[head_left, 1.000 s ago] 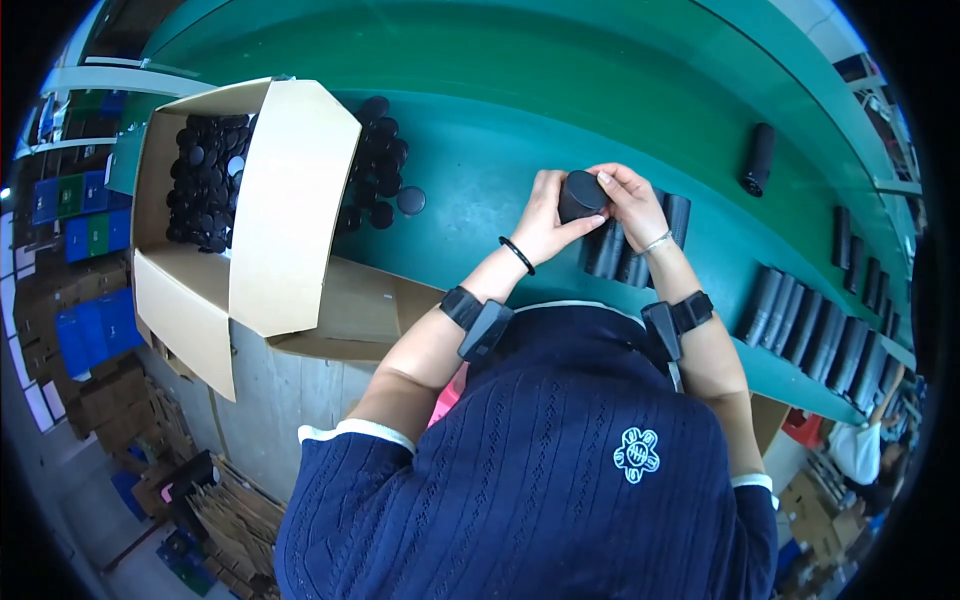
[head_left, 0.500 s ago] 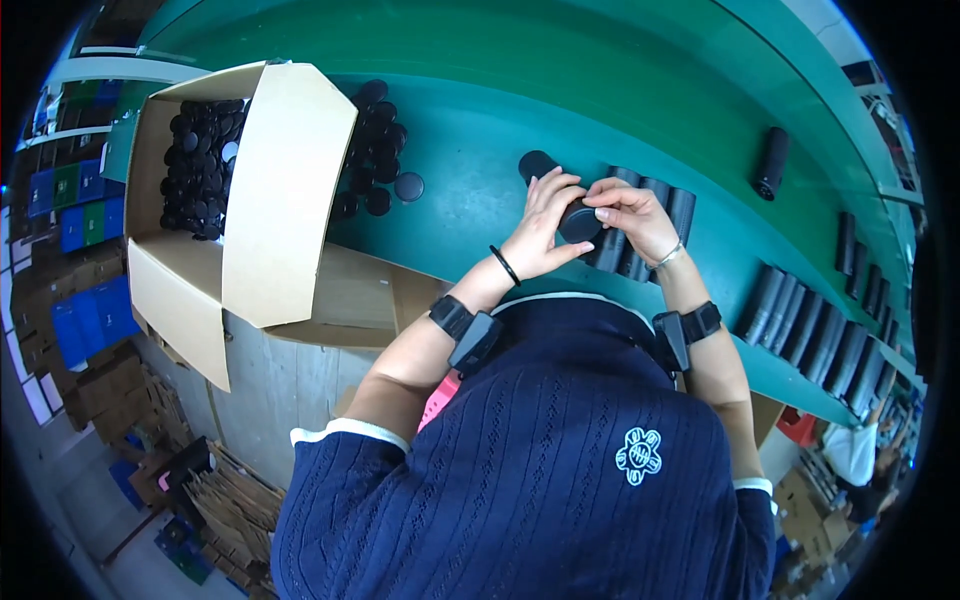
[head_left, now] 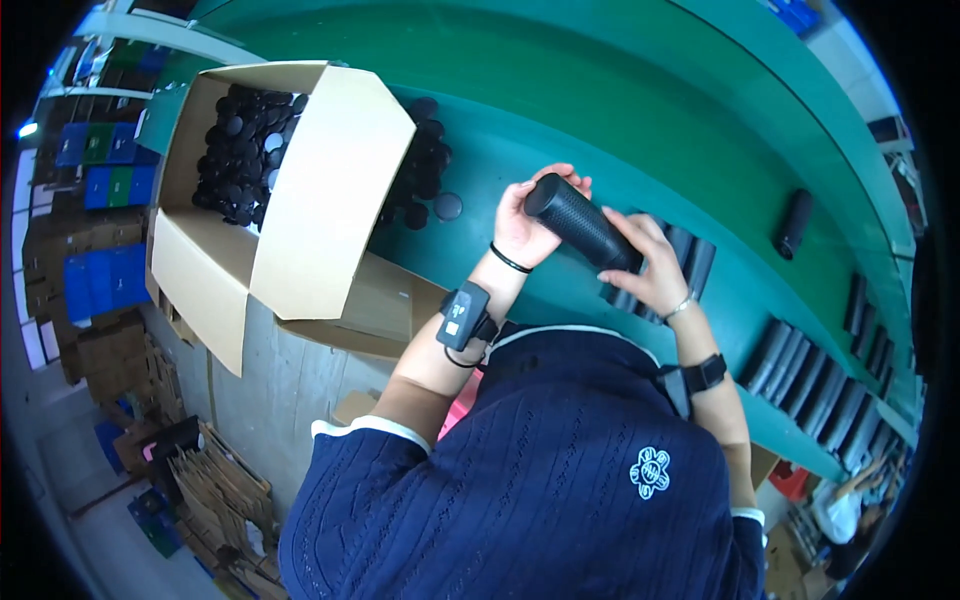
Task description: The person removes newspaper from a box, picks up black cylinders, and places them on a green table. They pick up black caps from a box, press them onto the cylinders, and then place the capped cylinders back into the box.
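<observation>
My right hand (head_left: 664, 274) pinched the black tube (head_left: 582, 222) at its near right end, thumb on the near side, fingers over the far side. My left hand (head_left: 526, 234) cupped its far left end; the tube hid some of those fingers, so I couldn't tell whether they had closed on it. It slanted over the green table (head_left: 495, 150). My right hand partly covered other tubes (head_left: 702, 268). At left, a cardboard flap (head_left: 335, 190) hid some black caps (head_left: 428, 165).
</observation>
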`<state>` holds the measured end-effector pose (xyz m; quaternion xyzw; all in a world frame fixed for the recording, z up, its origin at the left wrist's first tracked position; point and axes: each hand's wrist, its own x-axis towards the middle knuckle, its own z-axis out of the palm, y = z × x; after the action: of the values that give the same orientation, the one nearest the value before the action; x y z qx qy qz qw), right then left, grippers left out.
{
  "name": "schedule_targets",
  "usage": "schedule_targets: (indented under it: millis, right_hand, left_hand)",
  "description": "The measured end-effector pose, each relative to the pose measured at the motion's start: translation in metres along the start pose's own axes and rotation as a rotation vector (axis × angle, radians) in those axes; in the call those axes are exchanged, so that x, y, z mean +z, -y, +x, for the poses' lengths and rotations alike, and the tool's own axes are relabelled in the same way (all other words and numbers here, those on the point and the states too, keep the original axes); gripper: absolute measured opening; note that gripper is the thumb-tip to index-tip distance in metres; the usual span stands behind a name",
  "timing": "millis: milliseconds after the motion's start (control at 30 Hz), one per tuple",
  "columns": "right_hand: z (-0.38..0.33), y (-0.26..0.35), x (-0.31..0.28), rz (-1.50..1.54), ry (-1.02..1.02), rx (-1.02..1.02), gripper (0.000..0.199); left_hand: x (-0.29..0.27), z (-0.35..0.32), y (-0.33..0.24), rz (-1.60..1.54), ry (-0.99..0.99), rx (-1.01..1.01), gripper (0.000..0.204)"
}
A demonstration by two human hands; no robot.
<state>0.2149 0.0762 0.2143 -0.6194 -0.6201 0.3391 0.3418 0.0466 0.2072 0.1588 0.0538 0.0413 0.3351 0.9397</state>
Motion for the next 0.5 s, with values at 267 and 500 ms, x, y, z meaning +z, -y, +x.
schedule_targets:
  millis: [267, 500]
  right_hand:
    - [-0.011, -0.011, -0.022, -0.197, -0.194, 0.137, 0.075]
    - [-0.013, -0.178, -0.125, -0.615, -0.716, 0.59, 0.056]
  left_hand:
    - [-0.037, 0.03, 0.025, 0.082, -0.396, -0.136, 0.04]
    - [-0.065, 0.038, 0.118, 1.946, -0.12, -0.302, 0.1]
